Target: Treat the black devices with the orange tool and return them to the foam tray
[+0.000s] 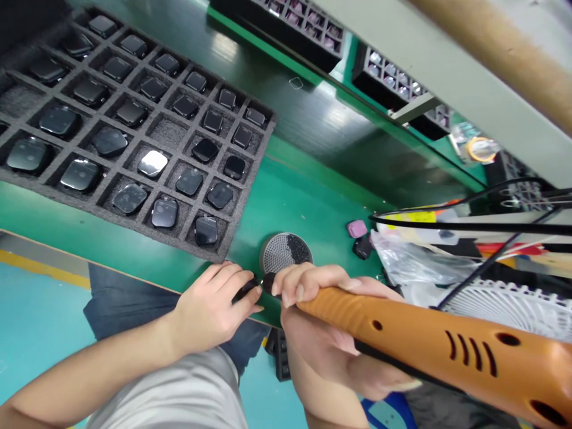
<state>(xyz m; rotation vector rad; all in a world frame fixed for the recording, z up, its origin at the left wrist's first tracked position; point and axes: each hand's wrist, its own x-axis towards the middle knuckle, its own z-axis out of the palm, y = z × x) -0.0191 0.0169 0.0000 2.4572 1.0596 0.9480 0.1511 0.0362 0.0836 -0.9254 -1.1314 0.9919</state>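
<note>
My left hand [213, 304] is closed in a pinch on a small black part [245, 290] at the near edge of the green bench [295, 196]. My right hand [313, 298] is wrapped round an orange electric screwdriver [429, 345], whose dark tip [268, 281] meets the black part. A round perforated metal dish [285, 251] holding tiny dark screws lies just beyond both hands. A grey foam tray [129, 128] with several black watch-like bodies in its cells fills the bench's left side.
Two more dark trays of parts [308, 27] [397, 77] stand at the far side. A pink piece [357, 228], a small black piece [363, 246], clear plastic bags [411, 262], black cables [469, 226] and a white fan grille [513, 307] crowd the right.
</note>
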